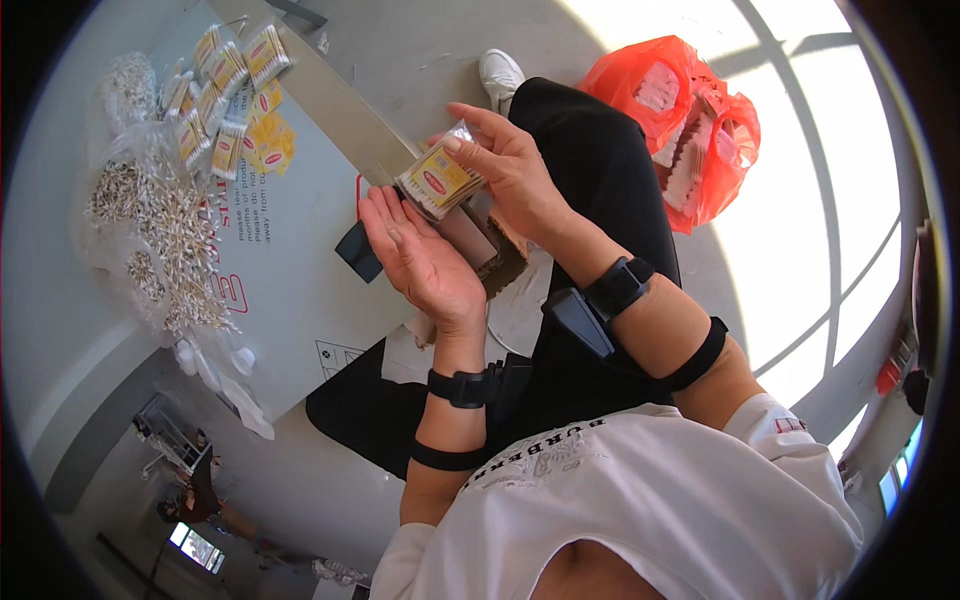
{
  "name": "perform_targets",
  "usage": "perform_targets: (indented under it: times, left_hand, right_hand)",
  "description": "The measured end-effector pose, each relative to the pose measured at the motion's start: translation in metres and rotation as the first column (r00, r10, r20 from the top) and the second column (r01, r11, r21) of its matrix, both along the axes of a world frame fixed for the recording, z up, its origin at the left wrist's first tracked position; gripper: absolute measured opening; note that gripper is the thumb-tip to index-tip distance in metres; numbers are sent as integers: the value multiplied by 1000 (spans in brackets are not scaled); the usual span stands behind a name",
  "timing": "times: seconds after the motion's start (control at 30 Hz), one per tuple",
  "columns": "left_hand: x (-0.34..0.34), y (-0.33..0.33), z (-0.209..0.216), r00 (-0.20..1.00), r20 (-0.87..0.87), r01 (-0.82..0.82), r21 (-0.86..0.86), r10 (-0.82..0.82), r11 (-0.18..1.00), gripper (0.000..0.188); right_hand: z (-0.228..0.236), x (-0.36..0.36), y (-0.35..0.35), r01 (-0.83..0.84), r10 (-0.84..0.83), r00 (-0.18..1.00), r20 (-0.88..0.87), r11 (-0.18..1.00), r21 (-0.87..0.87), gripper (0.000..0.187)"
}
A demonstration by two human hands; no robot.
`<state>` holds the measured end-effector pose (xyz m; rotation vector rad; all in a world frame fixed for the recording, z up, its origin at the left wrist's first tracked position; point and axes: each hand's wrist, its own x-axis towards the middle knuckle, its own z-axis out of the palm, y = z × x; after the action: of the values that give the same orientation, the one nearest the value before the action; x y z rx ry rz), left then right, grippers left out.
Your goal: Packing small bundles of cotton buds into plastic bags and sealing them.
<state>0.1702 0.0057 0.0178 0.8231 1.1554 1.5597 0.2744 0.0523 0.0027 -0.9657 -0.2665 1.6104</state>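
Note:
A clear packet of cotton swabs point(437, 184) with a yellow label is pinched between the thumb and fingers of my right hand point(515, 172). The packet is tilted, its label facing up. Just below it, my left hand point(425, 262) lies palm up with its fingers stretched out. Its fingertips come close to the packet's lower edge; whether they touch it I cannot tell. To the left on the table, several similar filled packets point(227, 68) lie in a group beside loose yellow labels point(268, 141).
Loose cotton swabs point(165, 235) spill from clear plastic bags along the left of the table point(300, 230). By my left hand sit a dark block point(357, 252) and an open cardboard box point(508, 258). A red plastic bag point(640, 75) with packed goods stands on the floor beyond my knee.

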Motion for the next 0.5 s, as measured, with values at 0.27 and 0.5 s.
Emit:
perform_targets:
  times: [0.27, 0.5]
  left_hand:
    - [-2, 4, -2, 997, 39, -65, 37, 63, 997, 58]
    - [-3, 8, -4, 1000, 10, 11, 40, -12, 999, 59]
  right_hand:
    - [-4, -8, 2, 35, -35, 938, 344, 999, 7, 53]
    - [-9, -21, 5, -93, -98, 574, 813, 979, 183, 30]
